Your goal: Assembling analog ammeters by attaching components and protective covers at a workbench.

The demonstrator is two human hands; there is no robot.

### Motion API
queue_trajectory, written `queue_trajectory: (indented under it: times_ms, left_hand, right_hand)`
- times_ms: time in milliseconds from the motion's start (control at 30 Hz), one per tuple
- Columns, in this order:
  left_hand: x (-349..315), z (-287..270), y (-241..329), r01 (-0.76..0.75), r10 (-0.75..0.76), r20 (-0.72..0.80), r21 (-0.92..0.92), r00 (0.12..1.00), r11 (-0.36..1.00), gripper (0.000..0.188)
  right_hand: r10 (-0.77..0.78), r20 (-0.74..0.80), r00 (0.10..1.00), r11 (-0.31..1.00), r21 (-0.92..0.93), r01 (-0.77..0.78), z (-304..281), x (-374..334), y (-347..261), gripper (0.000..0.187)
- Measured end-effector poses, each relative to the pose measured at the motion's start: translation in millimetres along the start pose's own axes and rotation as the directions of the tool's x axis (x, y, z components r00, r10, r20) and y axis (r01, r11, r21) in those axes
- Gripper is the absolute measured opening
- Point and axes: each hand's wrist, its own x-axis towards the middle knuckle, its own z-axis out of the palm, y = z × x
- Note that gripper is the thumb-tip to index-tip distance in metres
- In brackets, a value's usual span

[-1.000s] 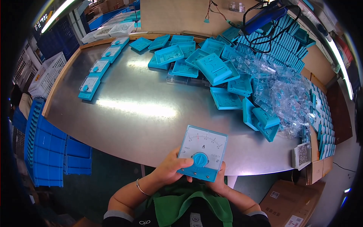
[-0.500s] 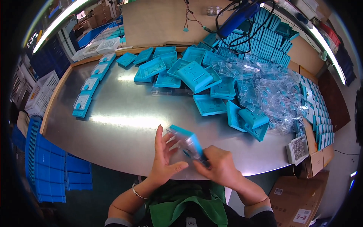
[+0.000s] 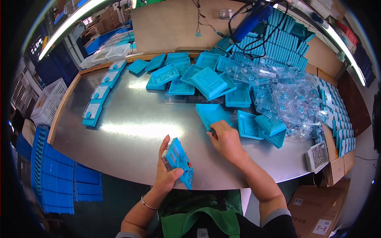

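Upright in my left hand [image 3: 164, 170] is a turquoise plastic case [image 3: 178, 164], gripped between thumb and fingers. Its open inner side, with compartments and a small red part, faces right; a clear piece shows along its left side. My right hand [image 3: 227, 142] is closed at the near edge of an empty-looking turquoise shell [image 3: 212, 114] on the metal table. Something small and dark [image 3: 213, 133] shows at its fingers, too little of it to name. Right of that hand lie more turquoise shells [image 3: 249, 126], one leaning on another.
Loose turquoise shells [image 3: 164, 74] pile up behind. Clear plastic covers [image 3: 291, 103] heap at the right, beside a white tub of small metal parts [image 3: 317, 156]. Assembled cases [image 3: 95, 107] line the left. A blue tool [image 3: 252, 22] hangs above with cables.
My right hand has left the case and moved forward to the shell, which has shifted left. My left hand has closed round the case, now turned with its inside showing.
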Motion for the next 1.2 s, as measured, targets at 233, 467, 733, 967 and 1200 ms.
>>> queue_trajectory:
  times_ms: [233,467,733,967,1200]
  left_hand:
    - [-6.6,-43.4,11.1,-0.05,0.051,-0.007,0.021,0.999,0.999,0.107]
    - [2.5,-28.7,11.6,0.022,-0.019,0.027,-0.148,0.999,0.989,0.1]
    - [-3.3,-39.6,12.3,-0.141,0.14,0.053,0.027,0.989,0.99,0.101]
    - [1.8,-11.7,-16.1,-0.139,0.13,0.174,0.039,0.976,0.99,0.104]
    - [-0.7,-0.1,-24.6,-0.208,0.197,0.212,0.028,0.957,0.978,0.101]
  right_hand:
    - [0.327,0.798,0.506,0.012,0.531,-0.847,-45.3,-24.5,21.3,0.03]
    - [0.176,0.237,0.955,0.93,0.277,-0.24,-19.2,-11.2,1.3,0.045]
    - [0.204,0.295,0.934,0.978,-0.11,-0.179,-57.5,-63.6,-62.4,0.06]
    - [0.132,0.29,0.948,0.725,0.624,-0.291,-76.3,-57.1,-56.4,0.078]
    - [0.136,0.336,0.932,0.591,0.727,-0.349,-63.9,-61.2,-88.2,0.086]
